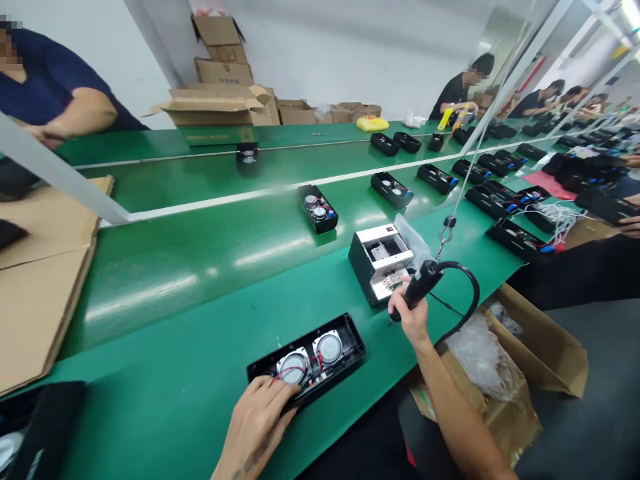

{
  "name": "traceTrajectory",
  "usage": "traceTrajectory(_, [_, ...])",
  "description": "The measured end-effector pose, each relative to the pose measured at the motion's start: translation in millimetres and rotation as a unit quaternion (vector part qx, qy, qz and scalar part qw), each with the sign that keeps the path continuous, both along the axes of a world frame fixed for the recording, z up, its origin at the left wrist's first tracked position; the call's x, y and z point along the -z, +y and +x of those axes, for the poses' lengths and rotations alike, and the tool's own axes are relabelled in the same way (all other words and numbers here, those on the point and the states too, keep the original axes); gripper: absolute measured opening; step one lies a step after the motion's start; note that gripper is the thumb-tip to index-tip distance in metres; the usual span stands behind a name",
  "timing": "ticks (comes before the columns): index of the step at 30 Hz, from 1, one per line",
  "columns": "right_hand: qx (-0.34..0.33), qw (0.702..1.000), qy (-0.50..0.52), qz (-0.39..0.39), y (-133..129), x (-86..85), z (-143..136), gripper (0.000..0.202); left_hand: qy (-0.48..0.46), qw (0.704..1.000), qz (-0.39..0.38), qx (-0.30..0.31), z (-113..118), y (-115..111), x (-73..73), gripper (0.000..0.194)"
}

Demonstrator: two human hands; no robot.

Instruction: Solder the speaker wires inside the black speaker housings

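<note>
A black speaker housing lies open side up on the green bench in front of me, slightly slanted. Two round speaker drivers sit inside it, with red wires running over them. My left hand grips the housing's near left wall; the fingertips reach inside and are partly hidden. In my right hand is a black electric screwdriver, held in the air right of the housing. Its top hangs from a hook on a cord, and a black cable loops off it. A white-and-black screw feeder stands just behind that hand.
Several open speaker housings rest on the green belt and farther right. Cardboard lies at left, near another housing. An open carton with clear plastic bags is low at right. Co-workers sit along the line.
</note>
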State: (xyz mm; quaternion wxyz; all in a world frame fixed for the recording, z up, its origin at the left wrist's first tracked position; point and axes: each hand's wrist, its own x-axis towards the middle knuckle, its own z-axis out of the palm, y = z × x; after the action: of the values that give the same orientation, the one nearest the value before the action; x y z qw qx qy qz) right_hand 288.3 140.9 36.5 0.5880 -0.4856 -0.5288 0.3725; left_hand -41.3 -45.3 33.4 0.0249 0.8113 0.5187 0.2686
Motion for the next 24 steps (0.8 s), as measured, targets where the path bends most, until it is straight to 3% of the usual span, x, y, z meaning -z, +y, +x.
traceTrajectory(3, [-0.008, 1.0, 0.016, 0.007, 4, -9.7, 2, 0.029, -0.008, 0.999, 0.035, -0.01, -1, 2, 4.2, 0.012])
traceTrajectory(7, [0.052, 0.994, 0.058, 0.081, 27, -42.6, 11, 0.041, -0.024, 0.997, 0.062, -0.024, 3, 8, 4.2, 0.013])
traceTrajectory(10, [0.066, 0.99, 0.028, 0.117, 44, -60.8, 7, 0.045, -0.027, 0.998, 0.054, -0.026, 9, 13, -0.6, 0.012])
traceTrajectory(15, [0.044, 0.995, -0.038, 0.083, 53, -60.5, 1, 0.032, -0.019, 0.999, 0.026, -0.029, 16, 19, 3.5, 0.01])
traceTrajectory(20, [-0.085, 0.996, -0.027, -0.022, 24, -57.7, -1, 0.042, -0.007, 0.999, 0.023, -0.045, 26, 24, 17.7, 0.01])
traceTrajectory(24, [-0.176, 0.976, 0.127, 0.013, -26, -61.7, -32, 0.06, -0.031, 0.997, 0.015, -0.073, 38, 28, 18.9, 0.017])
